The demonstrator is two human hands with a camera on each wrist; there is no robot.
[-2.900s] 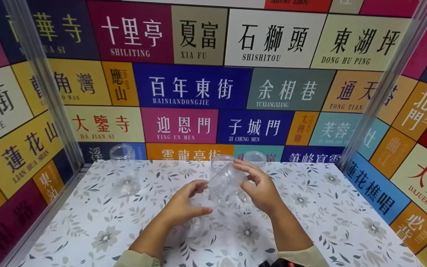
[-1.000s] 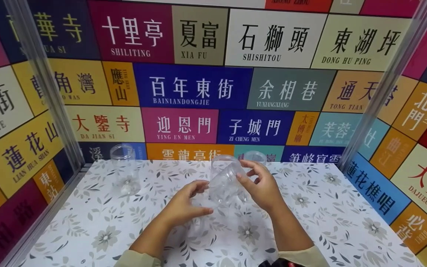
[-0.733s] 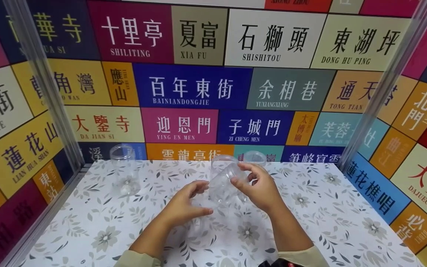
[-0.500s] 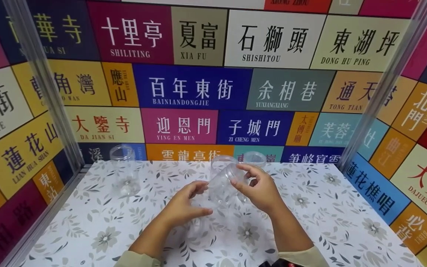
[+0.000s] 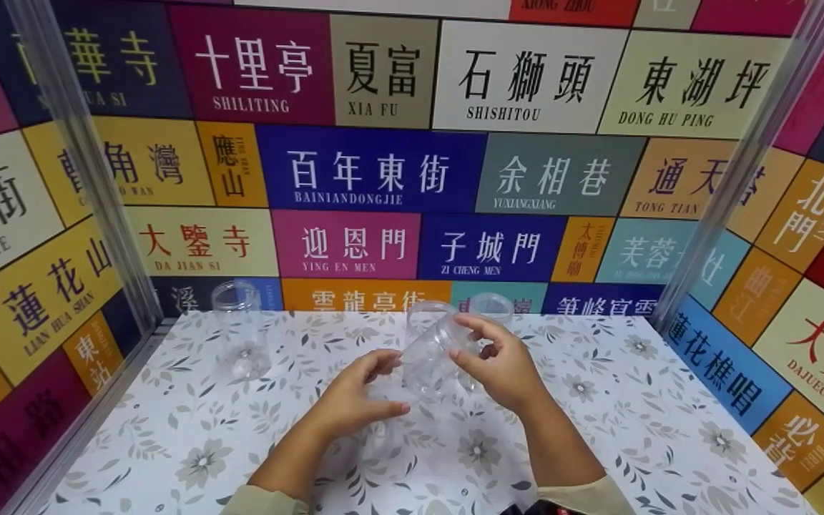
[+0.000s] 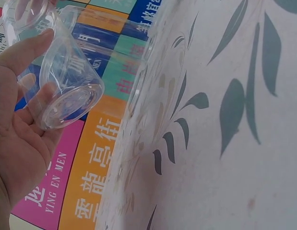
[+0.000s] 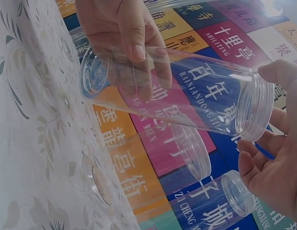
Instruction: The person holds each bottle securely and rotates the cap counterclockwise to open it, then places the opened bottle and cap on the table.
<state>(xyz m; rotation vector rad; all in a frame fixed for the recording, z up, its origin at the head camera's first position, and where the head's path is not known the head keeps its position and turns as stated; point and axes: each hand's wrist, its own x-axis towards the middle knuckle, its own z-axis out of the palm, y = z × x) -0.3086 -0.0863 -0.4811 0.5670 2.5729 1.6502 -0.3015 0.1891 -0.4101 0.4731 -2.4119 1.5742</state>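
Observation:
A clear plastic jar (image 5: 423, 368) is tilted above the table between both hands, its top end toward the upper right. My left hand (image 5: 358, 397) grips the jar's body; in the right wrist view its fingers show through the transparent wall. At the top end, my right hand (image 5: 505, 365) has its thumb and fingers around the clear lid (image 7: 257, 108). The jar's round base (image 6: 74, 105) faces the left wrist camera. No contents are visible in the held jar.
Another clear jar (image 5: 240, 340) stands at the back left of the flower-patterned table (image 5: 204, 458). Behind the held jar are two more clear jars, one partly covered (image 5: 430, 309) and one further right (image 5: 491, 306). Sign-printed walls (image 5: 373, 168) enclose the table's back and sides.
The right hand's fingers, stretched over the jar's top earlier, have shifted around the lid and curled, with small thumb movements since. The left hand and the jar stay almost in place.

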